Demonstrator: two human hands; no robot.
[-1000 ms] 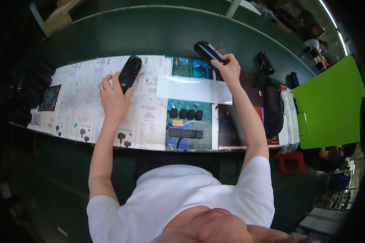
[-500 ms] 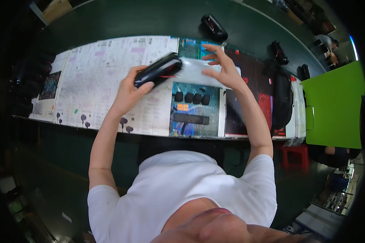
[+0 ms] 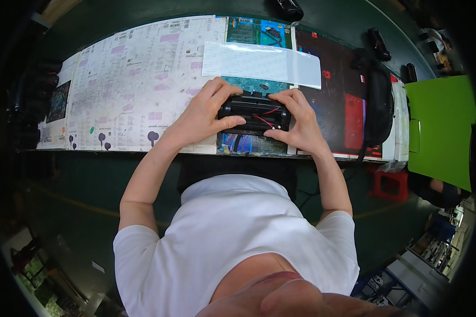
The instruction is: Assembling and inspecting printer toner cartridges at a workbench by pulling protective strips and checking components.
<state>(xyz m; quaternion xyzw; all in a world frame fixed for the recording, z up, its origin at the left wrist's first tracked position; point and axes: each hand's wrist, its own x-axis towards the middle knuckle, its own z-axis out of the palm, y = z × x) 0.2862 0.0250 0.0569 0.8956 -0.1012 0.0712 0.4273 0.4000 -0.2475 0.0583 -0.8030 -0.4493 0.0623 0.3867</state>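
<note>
An elongated black housing with rounded ends lies lengthwise in front of me, its open side up, showing thin red wires and a small white connector. My left hand grips its left end, thumb on the near side and fingers over the far edge. At the other end, my right hand is closed around the housing in the same way. Just beyond it a glossy white sheet with faint rows of print lies flat. The housing covers most of the blue-green mat beneath it.
Printed white sheets cover the table's left part. More black housings stand along the far right, and dark objects are piled at the left end. A black pouch-like item, a green panel and a red stool are at right.
The housing has come down to the right, from tilted in my left hand alone to level between both hands. My right hand has left the white sheet and taken the housing's right end.
</note>
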